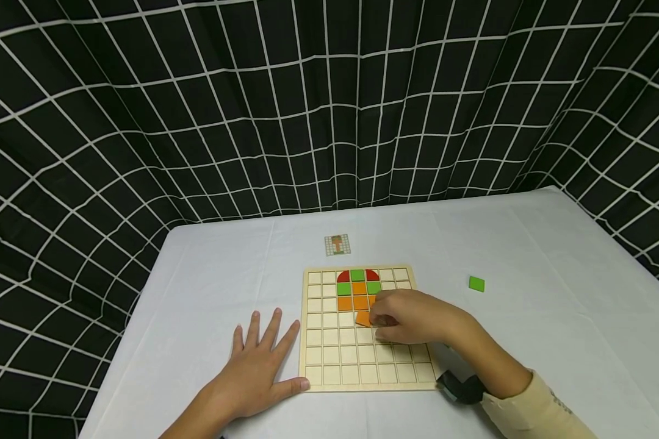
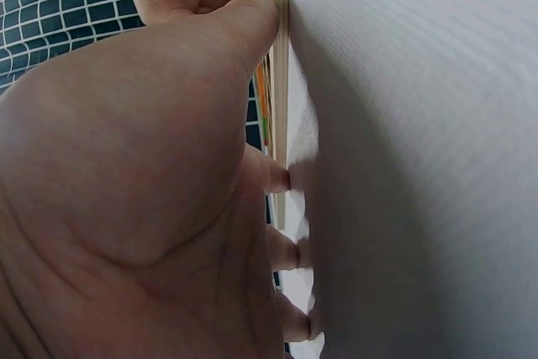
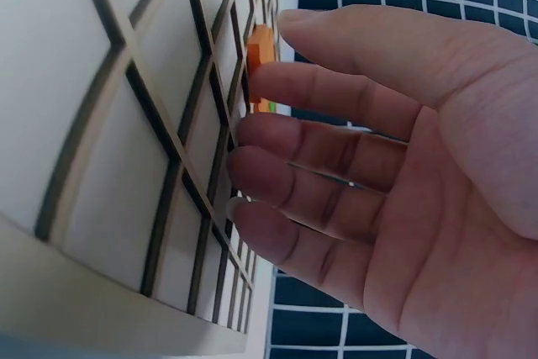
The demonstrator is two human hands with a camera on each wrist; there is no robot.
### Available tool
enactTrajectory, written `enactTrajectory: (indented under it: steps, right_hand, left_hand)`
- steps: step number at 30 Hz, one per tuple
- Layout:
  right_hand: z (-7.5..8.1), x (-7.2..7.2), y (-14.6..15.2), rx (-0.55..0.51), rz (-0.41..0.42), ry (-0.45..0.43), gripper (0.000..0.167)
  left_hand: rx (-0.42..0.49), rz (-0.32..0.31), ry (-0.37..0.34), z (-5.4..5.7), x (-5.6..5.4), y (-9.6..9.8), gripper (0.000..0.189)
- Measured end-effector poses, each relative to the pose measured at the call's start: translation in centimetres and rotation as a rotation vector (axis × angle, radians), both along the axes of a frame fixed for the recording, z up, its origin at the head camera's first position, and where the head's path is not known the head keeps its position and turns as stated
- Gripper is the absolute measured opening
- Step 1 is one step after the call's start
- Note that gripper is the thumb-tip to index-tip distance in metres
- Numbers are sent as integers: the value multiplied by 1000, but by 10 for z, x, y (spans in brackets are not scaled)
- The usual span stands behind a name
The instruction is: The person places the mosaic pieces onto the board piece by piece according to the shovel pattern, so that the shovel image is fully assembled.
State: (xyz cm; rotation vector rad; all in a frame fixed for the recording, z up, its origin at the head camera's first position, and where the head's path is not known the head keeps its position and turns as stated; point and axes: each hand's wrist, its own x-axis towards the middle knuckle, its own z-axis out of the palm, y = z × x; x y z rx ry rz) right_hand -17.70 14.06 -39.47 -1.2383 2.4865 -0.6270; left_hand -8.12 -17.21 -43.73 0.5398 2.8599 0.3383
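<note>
From above, her left hand (image 1: 258, 366) lies flat, fingers spread, on the worktop (image 1: 527, 256) against the grid board (image 1: 321, 341), while the right hand (image 1: 412, 317) pinches an orange tile (image 1: 363, 318) over the board's middle. Left wrist view: thumb (image 2: 244, 18) touches the board's edge. Right wrist view: fingertips (image 3: 261, 81) grip the tile (image 3: 261, 44) above the cells.

The left hand (image 2: 143, 199) lay flat on the white table (image 2: 420, 166), fingertips (image 2: 290, 252) pressed down, its thumb touching the wooden board's (image 2: 280, 81) edge.
</note>
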Motion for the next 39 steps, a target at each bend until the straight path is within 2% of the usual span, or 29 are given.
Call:
enactTrajectory:
  steps: [8,11,15,17,25,29,34,39]
  right_hand:
    - [-4,1,-3,10,-16,26,20]
    - [-4,1,-4,2,-18,47,8]
    - [-4,3,-6,10,0,56,25]
    - [-4,5,-7,24,9,52,29]
    - [-5,10,-13,33,3,74,33]
    - [-6,11,-14,42,-6,93,29]
    - [-6,10,-12,43,-18,80,25]
    - [-3,8,-9,25,5,63,25]
  left_hand:
    - [2,1,-3,2,0,0,100]
    - [-2,2,-4,2,0,0,100]
    - [-8,4,-4,3,0,0,99]
    - [-8,4,-3,3,0,0,99]
    - [-9,4,-7,3,1,0,99]
    - [-11,3,-5,3,0,-1,99]
    - [-12,-1,-2,3,1,0,99]
    - [-11,-4,-2,2,0,0,99]
